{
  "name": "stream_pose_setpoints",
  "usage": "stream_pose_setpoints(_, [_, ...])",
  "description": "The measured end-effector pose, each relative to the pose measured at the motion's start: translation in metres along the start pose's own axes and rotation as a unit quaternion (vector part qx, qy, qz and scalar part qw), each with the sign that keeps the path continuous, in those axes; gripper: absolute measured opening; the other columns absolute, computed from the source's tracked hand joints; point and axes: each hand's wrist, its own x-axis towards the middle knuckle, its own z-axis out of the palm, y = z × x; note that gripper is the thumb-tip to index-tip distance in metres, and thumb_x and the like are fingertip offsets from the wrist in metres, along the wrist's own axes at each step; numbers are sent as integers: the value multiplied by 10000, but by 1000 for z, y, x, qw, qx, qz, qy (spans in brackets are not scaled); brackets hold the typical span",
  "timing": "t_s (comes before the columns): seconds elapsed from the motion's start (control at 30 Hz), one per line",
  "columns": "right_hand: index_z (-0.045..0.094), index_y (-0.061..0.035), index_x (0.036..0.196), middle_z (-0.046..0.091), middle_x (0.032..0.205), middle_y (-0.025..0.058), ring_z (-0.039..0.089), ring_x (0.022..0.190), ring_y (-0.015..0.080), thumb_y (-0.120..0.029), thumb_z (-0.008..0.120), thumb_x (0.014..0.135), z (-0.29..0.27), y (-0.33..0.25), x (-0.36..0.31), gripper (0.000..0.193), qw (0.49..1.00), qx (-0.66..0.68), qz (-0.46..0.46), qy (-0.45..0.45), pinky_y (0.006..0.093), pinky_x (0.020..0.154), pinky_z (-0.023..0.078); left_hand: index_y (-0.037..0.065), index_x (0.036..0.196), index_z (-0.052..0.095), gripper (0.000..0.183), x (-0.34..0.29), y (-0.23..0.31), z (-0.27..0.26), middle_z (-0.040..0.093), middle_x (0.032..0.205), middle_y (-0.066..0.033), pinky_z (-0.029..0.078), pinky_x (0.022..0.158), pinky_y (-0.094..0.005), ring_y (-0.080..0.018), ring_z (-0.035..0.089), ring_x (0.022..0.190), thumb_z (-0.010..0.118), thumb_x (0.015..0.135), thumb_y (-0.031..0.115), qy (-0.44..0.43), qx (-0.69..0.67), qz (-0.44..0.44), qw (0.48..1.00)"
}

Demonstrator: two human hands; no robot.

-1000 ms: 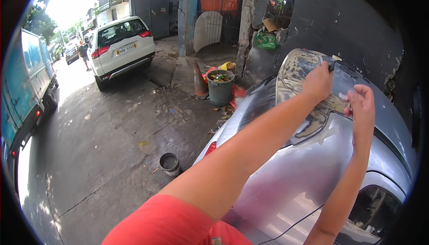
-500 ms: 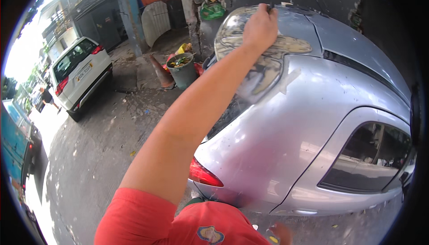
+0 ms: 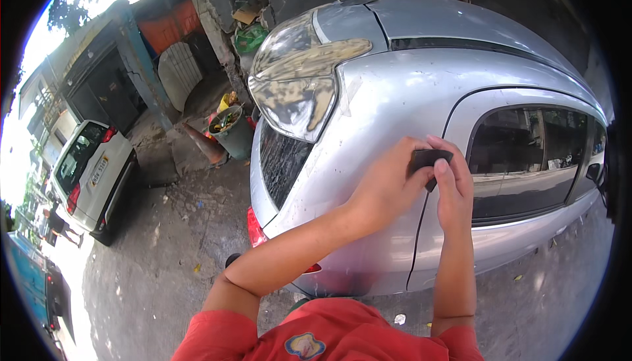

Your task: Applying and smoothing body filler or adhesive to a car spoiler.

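Over silver bodywork, left hand and right hand pinch a black pad, probably light, pliable, best held edgewise.

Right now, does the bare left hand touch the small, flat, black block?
Touching. The head view shows the bare left hand gripping the small, flat, black block at its left end, with no gap between them.

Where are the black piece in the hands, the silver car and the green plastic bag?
black piece [image 3: 429, 157]: head view, on its dark upper face
silver car [image 3: 398, 101]: head view, on the rear quarter panel
green plastic bag [image 3: 251, 38]: head view, on the middle of the bag
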Motion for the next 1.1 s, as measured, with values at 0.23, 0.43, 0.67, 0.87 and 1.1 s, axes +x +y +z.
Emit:
stream_pose_setpoints(0.23, [542,-59,781,366,682,-66,304,641,29,-280,592,1005,2,-16,125,318,993,36,-75,84,230,555,239,15,1145,675,241,50,-21,-108,640,1086,-91,486,764,-284,-164,595,904,635,939,134,157,298,178,925])
stream_pose_setpoints(0.43, [623,-68,939,436,724,-70,364,634,33,-309,652,967,-17,2,257,245,979,4,-169,112,252,526,282,81,1144,704,264,97,-19,-152,626,1074,-128,488,861,-388,-298,603,1002,632,899,150,108,487,169,850])
stream_pose_setpoints(0.67, [609,-94,865,309,664,-98,245,583,20,-308,645,972,-15,15,246,242,984,101,-87,115,252,510,184,55,1089,712,249,100,-18,-144,633,1030,-129,489,864,-402,-318,613,1001,608,877,134,95,541,162,819])
stream_pose_setpoints(0.87, [589,-94,835,327,672,-93,254,593,26,-305,641,973,-16,22,254,257,984,85,-105,115,250,522,198,24,972,700,187,112,-12,-148,646,931,-131,502,802,-392,-298,634,891,634,832,129,76,513,150,842])
stream_pose_setpoints(1.1, [568,-92,805,333,679,-86,259,618,36,-295,639,973,-12,18,252,273,983,74,-111,124,250,545,216,11,902,687,158,120,-2,-153,635,857,-124,493,768,-375,-276,619,834,643,809,131,25,512,118,851])
